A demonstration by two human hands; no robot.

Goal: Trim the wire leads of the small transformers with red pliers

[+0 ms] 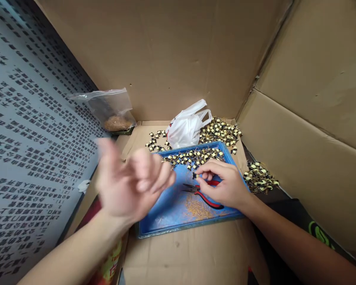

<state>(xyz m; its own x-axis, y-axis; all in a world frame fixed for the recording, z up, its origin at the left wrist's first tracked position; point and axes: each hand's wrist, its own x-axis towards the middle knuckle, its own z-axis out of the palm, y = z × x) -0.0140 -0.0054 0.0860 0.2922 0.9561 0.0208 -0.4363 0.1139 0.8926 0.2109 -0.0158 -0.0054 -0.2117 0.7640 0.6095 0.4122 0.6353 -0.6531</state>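
My right hand is over the blue tray, pinching a small transformer with a black pinned base between thumb and fingertips. Beneath that hand lie red-and-black pliers, partly covered by it. My left hand is raised over the tray's left side, smeared by motion. Its palm shows nothing in it; the thumb sticks up and the fingers are loosely bent. Several more yellow-and-black transformers with copper-coloured wire leads lie along the tray's far edge. Short wire clippings are scattered on the tray floor.
Behind the tray are a white plastic bag and a heap of transformers. Another pile sits at the right. A clear bag with brown contents stands back left. Cardboard walls and a printed sheet enclose the space.
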